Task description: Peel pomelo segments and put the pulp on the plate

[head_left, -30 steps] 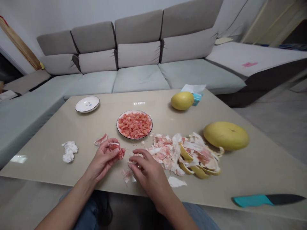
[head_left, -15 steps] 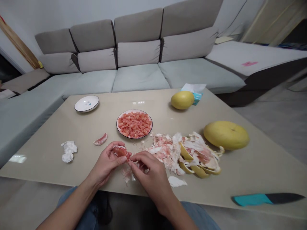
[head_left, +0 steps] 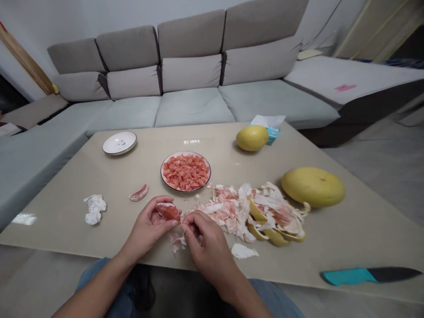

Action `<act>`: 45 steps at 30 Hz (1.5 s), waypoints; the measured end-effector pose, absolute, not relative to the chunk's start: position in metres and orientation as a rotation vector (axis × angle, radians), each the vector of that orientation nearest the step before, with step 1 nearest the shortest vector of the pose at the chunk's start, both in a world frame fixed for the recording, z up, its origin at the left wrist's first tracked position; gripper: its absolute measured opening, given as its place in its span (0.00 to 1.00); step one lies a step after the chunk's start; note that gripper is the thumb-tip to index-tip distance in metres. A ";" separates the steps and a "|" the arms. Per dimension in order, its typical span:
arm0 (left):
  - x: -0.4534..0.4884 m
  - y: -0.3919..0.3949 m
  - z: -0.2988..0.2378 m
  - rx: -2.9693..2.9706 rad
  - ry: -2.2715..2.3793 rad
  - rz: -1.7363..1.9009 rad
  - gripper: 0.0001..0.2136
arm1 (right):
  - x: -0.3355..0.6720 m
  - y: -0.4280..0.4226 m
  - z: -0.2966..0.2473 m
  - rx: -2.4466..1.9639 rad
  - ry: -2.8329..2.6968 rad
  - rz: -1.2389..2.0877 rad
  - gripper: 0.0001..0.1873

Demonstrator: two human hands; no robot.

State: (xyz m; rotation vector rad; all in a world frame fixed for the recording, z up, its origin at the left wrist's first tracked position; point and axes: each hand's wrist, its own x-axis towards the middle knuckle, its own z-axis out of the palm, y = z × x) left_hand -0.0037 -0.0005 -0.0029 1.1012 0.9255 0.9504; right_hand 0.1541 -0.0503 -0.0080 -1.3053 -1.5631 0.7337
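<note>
My left grip holds a pink pomelo piece.

The piece lies long, tipping down to the right, just beside my right grip, which is nearest its low end. Those fingers curl close; I cannot tell if they pinch anything.

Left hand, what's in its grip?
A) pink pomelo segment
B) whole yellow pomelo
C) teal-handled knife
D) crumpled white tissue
A: the left hand holds a pink pomelo segment between its thumb and fingers.
</note>
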 end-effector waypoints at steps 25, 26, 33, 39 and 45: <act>-0.010 0.013 -0.003 0.729 1.044 1.032 0.18 | 0.158 -0.048 -0.021 -1.296 -1.790 0.767 0.15; -0.011 0.013 -0.004 0.706 1.043 1.017 0.18 | 0.159 -0.047 -0.025 -1.328 -1.801 0.726 0.18; -0.013 0.015 -0.005 0.628 0.954 0.941 0.13 | 0.171 -0.041 -0.027 -1.623 -1.811 0.491 0.10; -0.010 0.012 -0.001 0.647 0.957 0.922 0.13 | 0.168 -0.040 -0.025 -1.561 -1.763 0.456 0.06; -0.009 0.008 -0.002 0.675 0.929 0.890 0.13 | 0.168 -0.042 -0.029 -1.612 -1.742 0.500 0.19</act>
